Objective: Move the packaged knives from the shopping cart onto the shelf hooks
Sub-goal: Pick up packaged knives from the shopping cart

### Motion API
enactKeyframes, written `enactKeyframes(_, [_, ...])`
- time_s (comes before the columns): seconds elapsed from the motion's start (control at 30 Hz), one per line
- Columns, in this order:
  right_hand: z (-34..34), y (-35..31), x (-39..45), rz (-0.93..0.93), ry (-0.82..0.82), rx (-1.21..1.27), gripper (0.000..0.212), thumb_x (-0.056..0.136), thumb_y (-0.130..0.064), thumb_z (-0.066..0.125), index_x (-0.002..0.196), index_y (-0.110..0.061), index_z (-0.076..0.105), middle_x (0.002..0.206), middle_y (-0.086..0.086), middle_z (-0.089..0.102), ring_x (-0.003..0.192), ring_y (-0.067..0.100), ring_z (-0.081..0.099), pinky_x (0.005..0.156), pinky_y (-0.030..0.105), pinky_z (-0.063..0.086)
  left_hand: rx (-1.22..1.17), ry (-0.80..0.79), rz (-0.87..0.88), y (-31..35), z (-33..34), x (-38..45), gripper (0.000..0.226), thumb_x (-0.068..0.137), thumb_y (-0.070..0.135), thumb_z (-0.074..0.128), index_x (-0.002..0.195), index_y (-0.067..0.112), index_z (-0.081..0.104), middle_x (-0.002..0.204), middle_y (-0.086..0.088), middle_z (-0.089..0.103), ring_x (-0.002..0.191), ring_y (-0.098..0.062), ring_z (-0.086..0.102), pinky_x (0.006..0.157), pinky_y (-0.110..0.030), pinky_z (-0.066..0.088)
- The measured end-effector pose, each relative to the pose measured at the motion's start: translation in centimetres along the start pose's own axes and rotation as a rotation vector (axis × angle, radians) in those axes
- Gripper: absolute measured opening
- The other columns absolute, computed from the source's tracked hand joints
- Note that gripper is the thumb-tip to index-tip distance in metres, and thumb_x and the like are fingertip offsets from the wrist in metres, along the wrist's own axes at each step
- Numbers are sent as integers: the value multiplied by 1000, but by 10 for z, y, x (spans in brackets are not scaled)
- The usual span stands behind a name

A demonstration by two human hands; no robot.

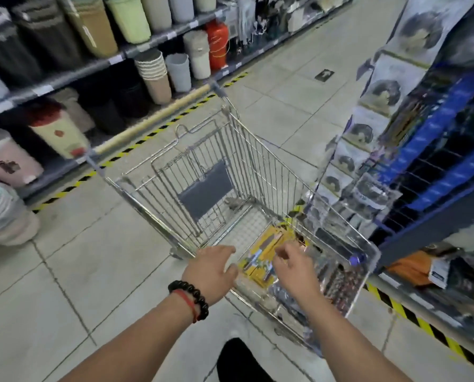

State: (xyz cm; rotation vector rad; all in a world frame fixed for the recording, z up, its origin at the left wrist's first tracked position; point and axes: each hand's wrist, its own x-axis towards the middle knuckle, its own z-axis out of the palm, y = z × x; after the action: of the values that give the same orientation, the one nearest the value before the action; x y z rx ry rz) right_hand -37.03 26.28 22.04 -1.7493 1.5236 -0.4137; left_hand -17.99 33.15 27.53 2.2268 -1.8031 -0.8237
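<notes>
I stand in a tiled store aisle (280,86). The packaged knives (266,257), on yellow cards, lie flat on the floor of my shopping cart (260,172), at the end nearest me. My right hand (293,268) hangs just above them with fingers loosely curled, gripping nothing. My left hand (212,271) hovers open over the cart's near rim, a beaded bracelet (190,297) on its wrist; the two hands stay apart. Bins (153,75) line the shelves to the left, and a blue rack (437,150) of hanging packs stands on the right.
</notes>
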Motion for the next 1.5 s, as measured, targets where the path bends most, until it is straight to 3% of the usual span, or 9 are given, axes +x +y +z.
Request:
enactKeyframes(0.47, [24, -6, 72, 332, 68, -130, 27, 87, -28, 57, 112, -19, 65, 111, 1, 65, 103, 21, 60, 81, 32, 49, 330, -420, 391, -15, 6, 170, 46, 93, 36, 40, 137, 25, 42, 138, 1, 50, 127, -22, 43, 102, -41, 42])
enactKeyframes(0.63, [59, -2, 82, 580, 169, 31, 22, 89, -27, 57, 108, -18, 64, 101, -2, 66, 93, 17, 62, 82, 35, 50, 314, -555, 485, -26, 34, 229, 46, 93, 34, 43, 137, 22, 42, 139, -1, 46, 123, -23, 46, 98, -38, 44])
enactKeyframes(0.77, [106, 13, 99, 746, 199, 184, 21, 88, -19, 59, 107, -16, 66, 101, 0, 68, 89, 18, 63, 83, 31, 49, 242, -668, 418, -40, 76, 268, 47, 93, 35, 43, 138, 22, 39, 141, -6, 44, 123, -27, 47, 100, -39, 44])
enactKeyframes(0.9, [146, 52, 131, 929, 187, 343, 33, 89, -20, 56, 121, -18, 62, 115, 5, 69, 104, 23, 64, 93, 35, 50, 143, -805, 235, -56, 127, 290, 47, 92, 31, 45, 137, 19, 41, 141, -10, 43, 113, -31, 56, 96, -41, 49])
enactKeyframes(1.03, [172, 100, 174, 1037, 153, 416, 44, 93, -19, 55, 136, -16, 51, 128, 8, 60, 102, 25, 59, 72, 23, 44, 47, -835, 98, -75, 184, 314, 39, 91, 27, 48, 129, 18, 48, 120, -3, 55, 102, -28, 60, 86, -33, 51])
enactKeyframes(1.17, [219, 170, 201, 1051, 176, 449, 39, 81, -24, 57, 119, -17, 57, 113, 11, 64, 94, 26, 63, 83, 39, 54, -13, -784, 11, -92, 237, 345, 24, 85, 30, 49, 105, 19, 57, 94, -2, 67, 85, -25, 67, 71, -33, 55])
enactKeyframes(1.27, [254, 206, 206, 1032, 163, 364, 61, 68, -37, 51, 127, -21, 52, 133, 14, 50, 120, 34, 52, 100, 47, 46, -38, -741, -86, -105, 263, 359, 15, 90, 22, 54, 104, 18, 53, 97, 0, 60, 86, -22, 60, 71, -29, 47])
enactKeyframes(1.37, [239, 176, 210, 1069, 181, 324, 50, 88, -36, 51, 136, -42, 38, 156, 4, 24, 139, 33, 30, 109, 52, 36, -47, -716, -195, -112, 279, 359, 25, 92, 11, 43, 115, 19, 51, 108, -8, 61, 94, -27, 61, 79, -33, 51])
enactKeyframes(1.5, [245, 181, 207, 1062, 193, 274, 47, 95, -24, 55, 137, -34, 37, 146, 4, 42, 134, 29, 32, 106, 44, 35, -95, -641, -195, -114, 290, 355, 20, 85, 23, 54, 103, 18, 48, 103, -7, 59, 87, -28, 63, 78, -39, 56])
